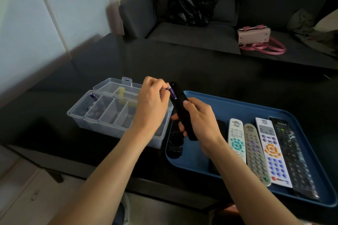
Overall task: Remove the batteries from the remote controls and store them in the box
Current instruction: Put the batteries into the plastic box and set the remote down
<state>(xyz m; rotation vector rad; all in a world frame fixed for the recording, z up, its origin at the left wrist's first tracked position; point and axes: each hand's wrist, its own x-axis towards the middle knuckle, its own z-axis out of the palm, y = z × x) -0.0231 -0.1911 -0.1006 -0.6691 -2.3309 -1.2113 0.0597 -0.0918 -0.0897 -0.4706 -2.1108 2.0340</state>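
Purple battery [172, 93] sits pinched at its near end by the fingertips of the left hand [152, 102], its far end at the open bay of the black remote [180, 107]. The right hand [198, 117] wraps that remote, fingers curled round its body. Just left of the pinching fingers stands the clear box [117, 111], lid open, some batteries already inside (how many I cannot tell). Four remotes [256, 153] lie on the blue tray [228, 102] right of the gripping fingers, likely still to do.

No text could be read with certainty. Print at the top of the black remote [292, 153] and white remote [272, 150] was too blurred.
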